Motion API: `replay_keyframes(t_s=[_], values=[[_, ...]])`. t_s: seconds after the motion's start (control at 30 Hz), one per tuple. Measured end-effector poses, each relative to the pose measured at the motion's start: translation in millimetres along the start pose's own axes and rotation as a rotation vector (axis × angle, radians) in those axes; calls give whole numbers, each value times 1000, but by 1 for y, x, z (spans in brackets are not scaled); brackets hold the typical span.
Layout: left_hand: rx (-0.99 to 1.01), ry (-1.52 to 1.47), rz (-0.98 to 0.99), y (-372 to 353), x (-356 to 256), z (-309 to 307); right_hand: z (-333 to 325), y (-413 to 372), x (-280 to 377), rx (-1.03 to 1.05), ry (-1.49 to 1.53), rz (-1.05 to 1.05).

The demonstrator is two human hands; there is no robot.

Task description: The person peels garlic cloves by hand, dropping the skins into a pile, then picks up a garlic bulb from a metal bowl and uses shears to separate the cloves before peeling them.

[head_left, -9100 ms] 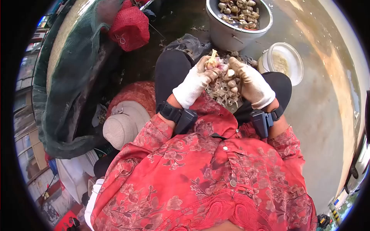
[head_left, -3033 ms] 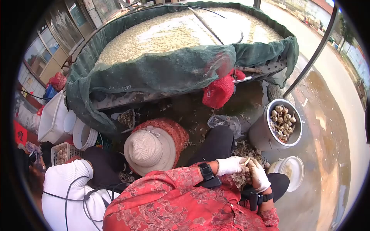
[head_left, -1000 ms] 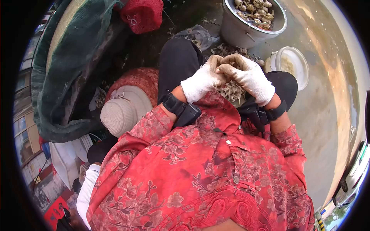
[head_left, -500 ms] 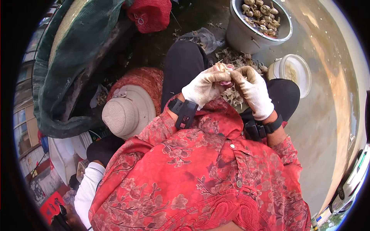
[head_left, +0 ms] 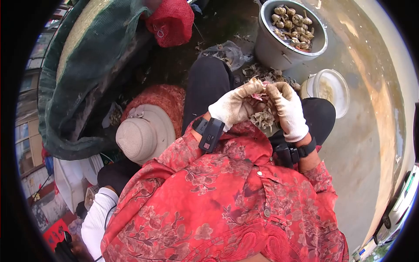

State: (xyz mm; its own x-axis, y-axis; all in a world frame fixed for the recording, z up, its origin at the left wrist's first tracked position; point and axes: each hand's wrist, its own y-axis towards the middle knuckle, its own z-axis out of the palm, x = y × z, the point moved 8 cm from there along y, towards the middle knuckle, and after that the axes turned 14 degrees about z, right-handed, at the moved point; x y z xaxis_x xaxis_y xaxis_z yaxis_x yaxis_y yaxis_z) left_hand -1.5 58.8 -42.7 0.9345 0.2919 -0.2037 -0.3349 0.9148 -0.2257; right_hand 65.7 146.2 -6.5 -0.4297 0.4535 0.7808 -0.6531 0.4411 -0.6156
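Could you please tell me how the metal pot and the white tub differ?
The pot is grey metal; the tub is white. The pot looks larger and deeper than the tub. The pot holds whole brownish bulbs; the tub holds a pale, finer layer, too blurred to name. Both are round, open-topped and stand on the ground.

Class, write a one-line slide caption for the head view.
Gloved left hand and right hand grip a garlic bulb above a pile of skins, near a metal pot.
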Motion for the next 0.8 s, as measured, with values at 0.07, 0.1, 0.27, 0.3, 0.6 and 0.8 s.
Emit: replay_keyframes(t_s=[0.07, 0.1, 0.27, 0.3, 0.6, 0.8], values=[[-27, 279, -18, 2, 1, -15, -2, -2, 4, -18, -37, 4], [-39, 251, -35, 1, 1, -12, -3, 4, -5, -9, 11, 3], [-36, 223, -61, 8, -3, -26, 0, -2, -16, -6, -275, -87], [-144, 305, -22, 6, -3, -23, 4, -5, -17, -27, -400, -155], [38, 981, 18, -1, -1, 3, -16, -15, 21, -162, -533, -301], [194, 929, -57, -5, 13, 23, 5, -16, 18, 73, -673, -379]])
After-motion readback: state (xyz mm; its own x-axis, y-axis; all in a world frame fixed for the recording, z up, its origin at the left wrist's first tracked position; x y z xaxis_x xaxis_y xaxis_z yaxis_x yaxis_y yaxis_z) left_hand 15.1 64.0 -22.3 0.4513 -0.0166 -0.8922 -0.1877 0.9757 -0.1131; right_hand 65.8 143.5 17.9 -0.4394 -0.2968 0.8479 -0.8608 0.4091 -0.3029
